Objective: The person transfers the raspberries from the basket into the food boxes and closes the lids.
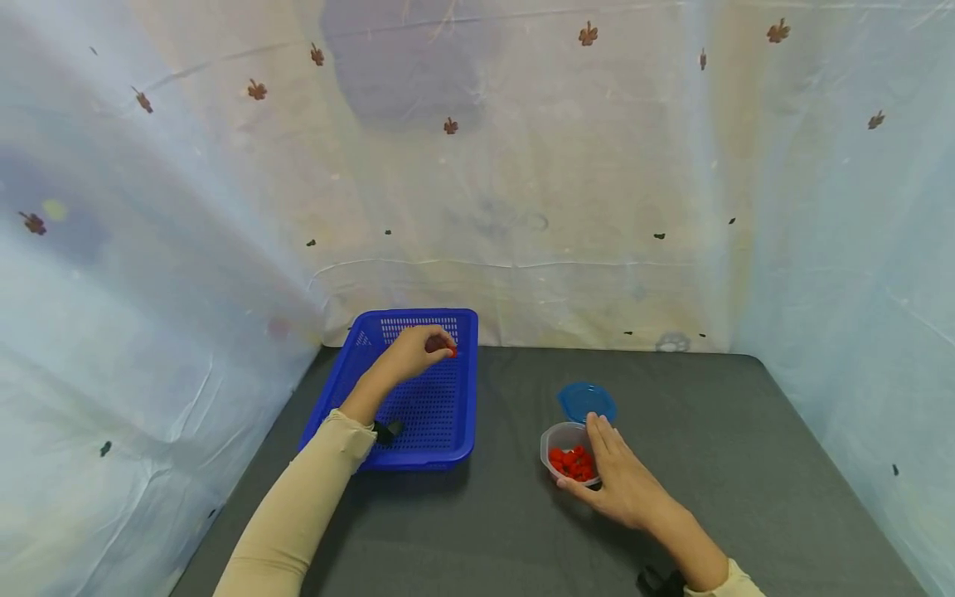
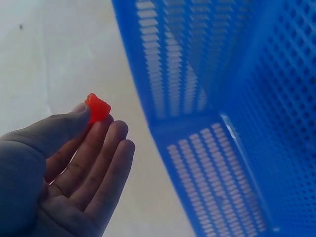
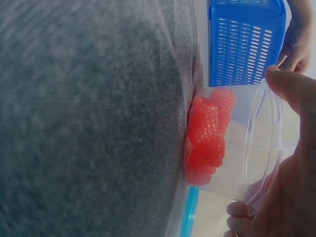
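Observation:
Between thumb and fingertips my left hand (image 1: 413, 354) pinches one red raspberry-like piece (image 2: 98, 107). In the head view it is over the far part of a blue perforated plastic basket (image 1: 418, 458); the left wrist view has the piece beside the basket's wall. My right hand (image 1: 630, 491) holds a clear plastic tub (image 3: 242, 111) by its rim, thumb on one side and fingers on the other. Several red raspberry-like pieces (image 1: 573, 463) with bumpy surfaces lie at the tub's bottom. The tub is uncovered and stands on the grey table.
Just behind the tub a blue lid (image 1: 585, 402) lies on the grey cloth-covered table (image 1: 716, 431). A pale patterned curtain (image 1: 522, 191) closes off the back and both sides. Dark wrist straps show on both arms.

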`<state>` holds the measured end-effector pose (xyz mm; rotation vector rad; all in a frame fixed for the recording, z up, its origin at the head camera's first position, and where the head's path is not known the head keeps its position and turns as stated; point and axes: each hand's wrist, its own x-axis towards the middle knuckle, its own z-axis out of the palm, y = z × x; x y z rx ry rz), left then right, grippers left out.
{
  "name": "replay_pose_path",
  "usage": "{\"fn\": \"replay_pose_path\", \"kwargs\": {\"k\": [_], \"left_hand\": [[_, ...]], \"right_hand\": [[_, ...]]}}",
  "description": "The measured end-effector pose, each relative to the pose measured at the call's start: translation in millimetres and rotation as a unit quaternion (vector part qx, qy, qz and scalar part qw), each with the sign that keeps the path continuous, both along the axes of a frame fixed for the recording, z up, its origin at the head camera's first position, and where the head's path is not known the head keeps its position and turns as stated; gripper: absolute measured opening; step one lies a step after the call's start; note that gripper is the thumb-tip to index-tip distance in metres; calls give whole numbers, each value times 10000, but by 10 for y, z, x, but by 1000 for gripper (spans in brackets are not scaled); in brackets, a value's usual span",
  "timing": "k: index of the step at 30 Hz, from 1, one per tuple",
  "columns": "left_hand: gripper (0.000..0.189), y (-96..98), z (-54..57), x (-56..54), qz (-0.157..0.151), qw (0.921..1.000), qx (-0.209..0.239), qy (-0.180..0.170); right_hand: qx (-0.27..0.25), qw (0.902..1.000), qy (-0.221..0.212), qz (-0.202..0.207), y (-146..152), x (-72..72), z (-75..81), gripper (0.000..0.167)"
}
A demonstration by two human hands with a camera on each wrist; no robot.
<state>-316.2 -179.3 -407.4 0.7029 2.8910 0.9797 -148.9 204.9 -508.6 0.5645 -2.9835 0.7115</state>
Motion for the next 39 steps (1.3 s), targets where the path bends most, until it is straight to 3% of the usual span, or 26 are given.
{"fn": "replay_pose_path", "kwargs": {"k": [10, 22, 29, 39], "left_hand": [[12, 392, 101, 316, -377, 9986, 157, 330], [11, 878, 113, 709, -974, 9942, 116, 446], [11, 1123, 21, 870, -1248, 9900, -16, 664], [10, 1345, -187, 966, -1439, 9871, -145, 691]], "right_hand": [[35, 10000, -29, -29, 2, 0, 3, 116], [54, 9999, -76, -80, -17, 0, 14, 117], [8, 9999, -139, -87, -12, 3, 15, 117], [-28, 10000, -76, -15, -1, -4, 0, 116]]}}
